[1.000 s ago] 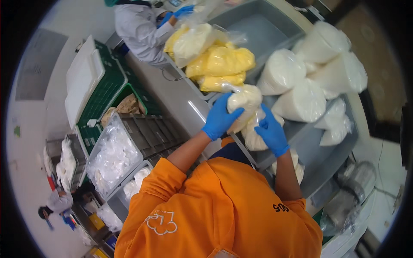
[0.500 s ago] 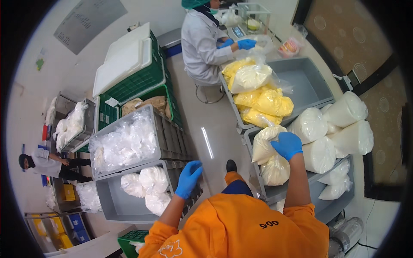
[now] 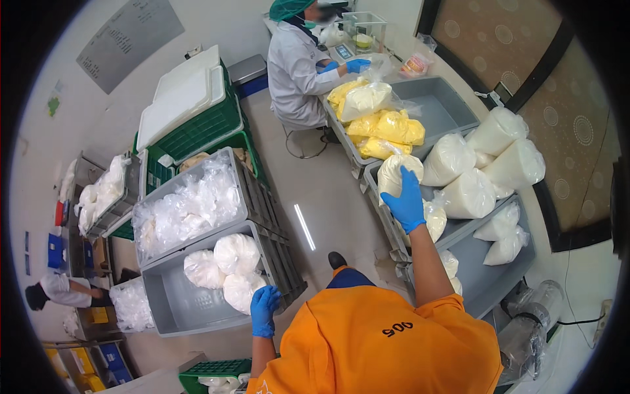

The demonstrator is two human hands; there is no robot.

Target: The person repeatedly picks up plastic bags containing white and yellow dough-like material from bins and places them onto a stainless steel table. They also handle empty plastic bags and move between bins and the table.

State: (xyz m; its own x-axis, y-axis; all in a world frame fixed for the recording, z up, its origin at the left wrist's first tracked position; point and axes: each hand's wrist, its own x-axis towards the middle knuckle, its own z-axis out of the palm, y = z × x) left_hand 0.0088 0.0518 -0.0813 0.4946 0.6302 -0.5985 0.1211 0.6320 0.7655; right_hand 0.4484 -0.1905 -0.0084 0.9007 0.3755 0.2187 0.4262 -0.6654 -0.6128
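My right hand [image 3: 405,202], in a blue glove, lies over a clear plastic bag of cream-coloured powder [image 3: 395,172] at the far end of a grey crate. Its thumb and fingers are spread apart across the bag's near side. Another powder bag [image 3: 434,220] is partly hidden behind my right wrist and forearm. On the left, my gloved left hand [image 3: 264,307] is beside the near right corner of another grey crate [image 3: 184,308]. Its fingers are loosely bent and I see nothing in them. White powder bags [image 3: 236,255] lie in that crate, one right by the left hand.
Large white powder bags [image 3: 474,194] crowd the right side. Beyond stands a grey crate [image 3: 443,105] with yellow bags [image 3: 387,128]. A co-worker [image 3: 298,72] sits at the back bench. Clear bags [image 3: 190,203] fill a left crate near stacked green crates [image 3: 197,125].
My right hand has moved forward and left, from the bag's right side to over it. My left hand has come lower, its fingers more bent. The whole view has shifted.
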